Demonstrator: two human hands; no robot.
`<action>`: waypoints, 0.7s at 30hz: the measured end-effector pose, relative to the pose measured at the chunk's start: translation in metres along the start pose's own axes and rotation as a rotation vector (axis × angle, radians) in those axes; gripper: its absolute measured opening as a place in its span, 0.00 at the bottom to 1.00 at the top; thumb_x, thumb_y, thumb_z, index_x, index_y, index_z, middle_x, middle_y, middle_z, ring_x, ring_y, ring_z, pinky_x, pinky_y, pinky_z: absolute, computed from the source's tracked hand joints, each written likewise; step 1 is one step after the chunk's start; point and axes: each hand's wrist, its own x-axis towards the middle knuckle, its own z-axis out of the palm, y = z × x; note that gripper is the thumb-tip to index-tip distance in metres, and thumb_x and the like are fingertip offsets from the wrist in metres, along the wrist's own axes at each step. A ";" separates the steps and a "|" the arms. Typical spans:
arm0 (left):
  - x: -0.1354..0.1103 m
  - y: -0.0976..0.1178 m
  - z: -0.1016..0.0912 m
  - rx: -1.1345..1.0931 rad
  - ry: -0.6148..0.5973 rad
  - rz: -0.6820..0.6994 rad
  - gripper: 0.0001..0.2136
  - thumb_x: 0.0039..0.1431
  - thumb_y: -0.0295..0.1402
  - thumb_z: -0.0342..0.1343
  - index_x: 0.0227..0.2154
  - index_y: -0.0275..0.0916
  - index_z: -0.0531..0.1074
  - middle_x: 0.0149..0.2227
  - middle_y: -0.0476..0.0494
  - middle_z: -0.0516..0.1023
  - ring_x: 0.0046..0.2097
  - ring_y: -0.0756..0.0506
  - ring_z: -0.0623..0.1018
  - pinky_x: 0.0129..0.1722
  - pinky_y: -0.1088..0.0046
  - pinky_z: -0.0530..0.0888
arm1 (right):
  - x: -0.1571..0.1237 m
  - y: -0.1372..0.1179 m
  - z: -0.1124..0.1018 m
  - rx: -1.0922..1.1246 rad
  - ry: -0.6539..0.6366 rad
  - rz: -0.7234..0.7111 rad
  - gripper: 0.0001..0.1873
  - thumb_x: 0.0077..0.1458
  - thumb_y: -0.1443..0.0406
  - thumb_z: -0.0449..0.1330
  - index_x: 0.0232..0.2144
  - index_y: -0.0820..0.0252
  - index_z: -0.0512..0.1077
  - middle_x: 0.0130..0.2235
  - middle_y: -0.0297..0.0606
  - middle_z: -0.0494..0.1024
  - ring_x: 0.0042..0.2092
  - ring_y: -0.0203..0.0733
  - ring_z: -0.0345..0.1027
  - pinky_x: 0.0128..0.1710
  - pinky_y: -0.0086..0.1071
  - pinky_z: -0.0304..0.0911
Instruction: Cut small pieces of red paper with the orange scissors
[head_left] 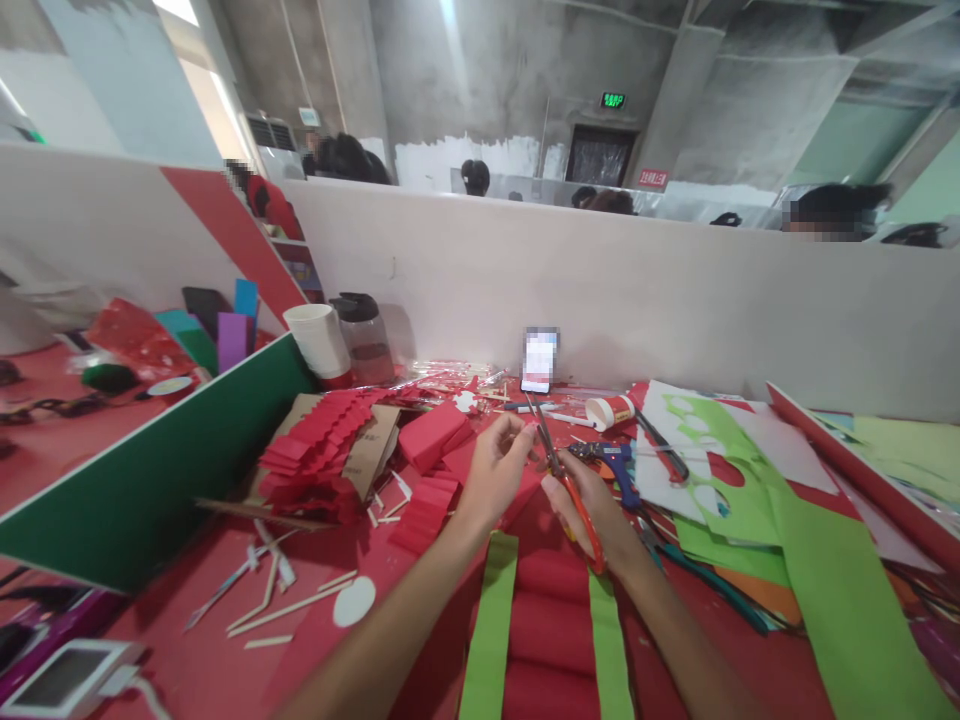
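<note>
In my right hand point(589, 505) is a pair of scissors point(551, 455) with orange-red handles, blades pointing up and away from me. My left hand point(499, 465) is closed in a pinch just left of the blades. A tiny reddish bit shows at its fingertips, too small to name. Below both hands lies a folded red paper piece point(551, 635) with ridges across it. Light green paper strips point(491, 620) run along its two sides.
Left are pleated red paper point(319, 450), wooden sticks point(285, 608) and a white paper disc point(354, 601). Right are a blue glue gun point(619, 470), teal-handled pliers point(712, 585) and green paper sheets point(832, 590). A phone point(539, 360) leans against the white partition point(660, 300).
</note>
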 end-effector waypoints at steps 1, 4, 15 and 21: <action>0.000 0.000 0.000 0.003 -0.001 -0.001 0.11 0.61 0.37 0.55 0.27 0.38 0.64 0.26 0.53 0.69 0.28 0.52 0.72 0.31 0.77 0.68 | 0.000 -0.001 0.000 -0.006 -0.001 -0.002 0.12 0.61 0.58 0.60 0.43 0.57 0.71 0.29 0.31 0.71 0.27 0.37 0.64 0.28 0.28 0.61; -0.001 0.001 0.000 0.024 0.004 -0.010 0.11 0.61 0.37 0.55 0.26 0.38 0.64 0.25 0.53 0.68 0.28 0.52 0.71 0.32 0.77 0.68 | -0.001 -0.003 0.000 -0.027 0.004 0.000 0.12 0.61 0.58 0.59 0.44 0.57 0.71 0.30 0.31 0.72 0.28 0.38 0.65 0.29 0.29 0.61; 0.000 -0.001 0.000 0.019 -0.006 -0.001 0.11 0.61 0.37 0.55 0.26 0.39 0.64 0.25 0.53 0.68 0.29 0.51 0.71 0.32 0.76 0.67 | 0.001 -0.001 0.001 -0.015 0.025 0.003 0.12 0.60 0.57 0.60 0.42 0.57 0.72 0.27 0.30 0.71 0.26 0.37 0.63 0.26 0.28 0.60; -0.002 0.001 0.001 0.020 -0.002 -0.013 0.10 0.61 0.36 0.54 0.27 0.38 0.64 0.25 0.53 0.68 0.29 0.51 0.70 0.32 0.76 0.67 | 0.000 -0.002 0.002 0.019 0.015 0.021 0.10 0.61 0.58 0.59 0.42 0.57 0.71 0.28 0.31 0.71 0.25 0.36 0.62 0.25 0.28 0.61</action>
